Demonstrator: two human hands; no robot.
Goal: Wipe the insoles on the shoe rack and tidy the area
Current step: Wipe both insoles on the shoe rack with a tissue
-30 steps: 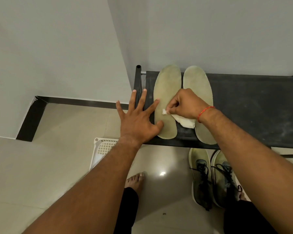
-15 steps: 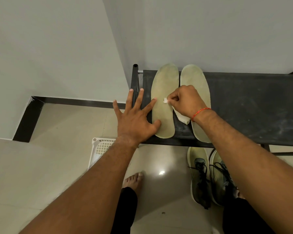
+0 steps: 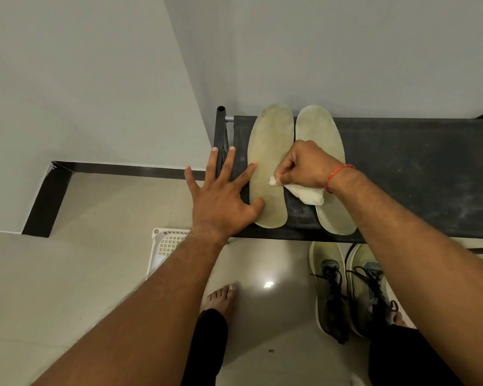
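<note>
Two pale yellow-green insoles lie side by side on the black shoe rack (image 3: pixel 418 174). My left hand (image 3: pixel 221 199) lies flat with fingers spread, its forefinger and thumb pressing the left edge of the left insole (image 3: pixel 271 151). My right hand (image 3: pixel 307 165) grips a crumpled white cloth (image 3: pixel 308 194) and holds its tip against the right side of the left insole. That hand and the cloth cover the middle of the right insole (image 3: pixel 317 123).
A pair of green sneakers with black laces (image 3: pixel 349 285) stands on the tiled floor below the rack's front edge. A white plastic basket (image 3: pixel 165 243) sits on the floor left of the rack. My bare foot (image 3: pixel 221 298) is between them. Walls stand close behind and left.
My right hand slid the cloth up the left insole, then back down toward its middle. My left hand kept pressing the insole's edge.
</note>
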